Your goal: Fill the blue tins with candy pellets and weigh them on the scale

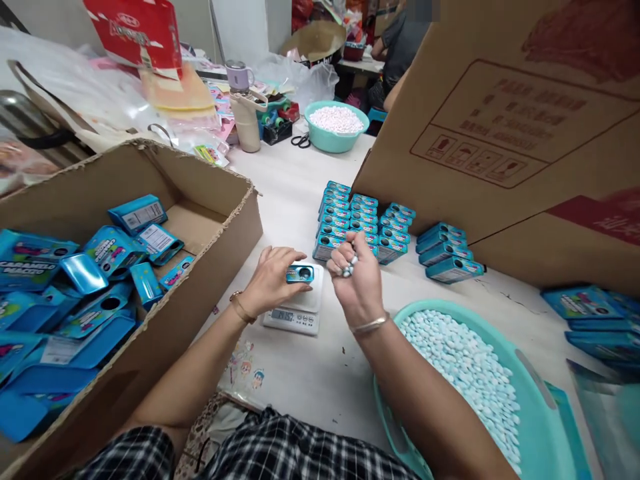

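Checked cloth [280, 447] lay nearest; the left hand [270, 280] had its fingers clamped on a small blue tin [300, 273] atop the scale [293, 319], and the right hand [360, 287] had its fingers closed around pale candies [349, 268] just beside it, above the counter [300, 373].

Scale [293, 319] display digits too small to read, blue tin [300, 273] partly covered by left hand [270, 280], pale pieces [349, 269] mostly hidden inside closed right hand [356, 285], teal basin [545, 413] cut off at bottom edge
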A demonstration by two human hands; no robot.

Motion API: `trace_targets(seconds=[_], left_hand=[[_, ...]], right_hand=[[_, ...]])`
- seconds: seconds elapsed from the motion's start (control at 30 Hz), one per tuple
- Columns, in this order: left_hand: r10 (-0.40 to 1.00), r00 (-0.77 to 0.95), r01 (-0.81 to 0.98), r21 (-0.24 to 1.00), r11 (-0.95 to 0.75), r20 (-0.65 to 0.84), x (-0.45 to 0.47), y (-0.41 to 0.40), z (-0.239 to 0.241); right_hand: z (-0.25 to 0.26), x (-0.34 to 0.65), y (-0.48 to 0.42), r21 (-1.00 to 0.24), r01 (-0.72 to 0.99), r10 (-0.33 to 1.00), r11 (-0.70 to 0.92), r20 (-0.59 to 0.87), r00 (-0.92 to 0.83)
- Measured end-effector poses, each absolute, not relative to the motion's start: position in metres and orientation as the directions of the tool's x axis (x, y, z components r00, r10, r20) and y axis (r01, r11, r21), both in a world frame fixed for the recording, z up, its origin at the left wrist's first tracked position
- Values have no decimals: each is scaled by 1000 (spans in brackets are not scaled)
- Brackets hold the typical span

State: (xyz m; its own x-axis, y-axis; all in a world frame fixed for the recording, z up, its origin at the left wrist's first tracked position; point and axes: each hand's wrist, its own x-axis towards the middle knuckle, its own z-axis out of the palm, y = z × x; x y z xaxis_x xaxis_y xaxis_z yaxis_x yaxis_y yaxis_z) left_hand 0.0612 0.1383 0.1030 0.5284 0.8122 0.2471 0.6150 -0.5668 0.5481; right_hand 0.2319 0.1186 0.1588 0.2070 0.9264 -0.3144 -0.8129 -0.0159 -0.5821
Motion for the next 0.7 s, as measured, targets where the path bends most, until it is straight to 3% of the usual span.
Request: trace_targets(seconds=[0.2,0.37,0.57,0.7], left_hand=[[813,518,564,607,-560,268,61,140,96],[818,508,540,639,-547,271,60,139,93],[815,515,518,661,-543,266,54,136,94],[821,506,478,706,-522,265,36,131,98]], right_hand=[[136,197,137,-698,-711,919,79,-225,323],[132,196,137,-708,-703,908,61,-254,334],[146,219,138,-526,-844,894,-108,-423,150],[162,253,117,-430,-896,915,-112,-396,75]])
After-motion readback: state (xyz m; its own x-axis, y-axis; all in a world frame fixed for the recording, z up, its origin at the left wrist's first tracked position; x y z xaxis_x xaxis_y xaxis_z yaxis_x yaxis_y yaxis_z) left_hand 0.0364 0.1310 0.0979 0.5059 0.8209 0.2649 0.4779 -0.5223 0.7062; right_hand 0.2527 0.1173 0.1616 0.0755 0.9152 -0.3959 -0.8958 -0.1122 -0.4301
